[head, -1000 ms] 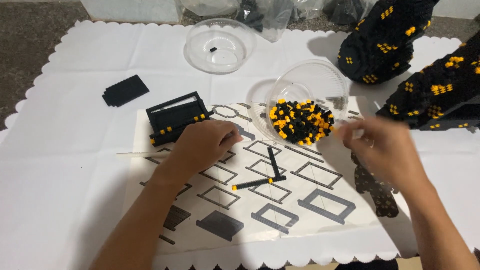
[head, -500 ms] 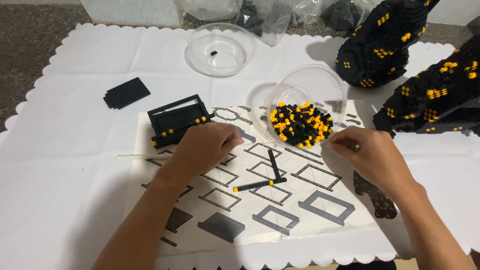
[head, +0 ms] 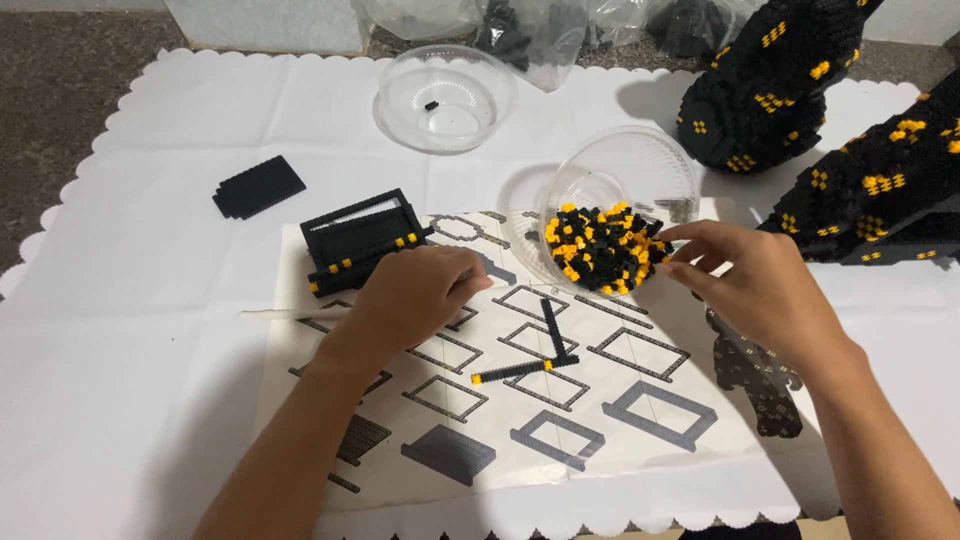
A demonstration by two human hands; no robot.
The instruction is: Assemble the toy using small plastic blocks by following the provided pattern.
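Two hands are at work over the white cloth (head: pixel 120 400), and I watch both from above. My right hand (head: pixel 750 290) reaches into the tilted clear bowl (head: pixel 640 165) near the cloth's far right side, fingertips (head: pixel 672 262) pinched close together at the heap of tiny black and yellow bricks (head: pixel 600 250); whether a brick sits between them I cannot tell. My left hand (head: pixel 415 295) rests curled, knuckles down, on the printed instruction sheet (head: pixel 650 440) in the middle of the cloth, just beside the half-built black frame (head: pixel 360 240); its fingers are folded under, so whether it holds anything I cannot tell.

I judge these bricks very light, hard and smooth, quick to slip or scatter, so each is best nipped by its sides between thumb and forefinger. Two thin black strips (head: pixel 535 350) lie crossed on the sheet, near neither hand. A second clear bowl (head: pixel 445 100) stands toward the far edge, and a flat black plate (head: pixel 258 187) toward the left.
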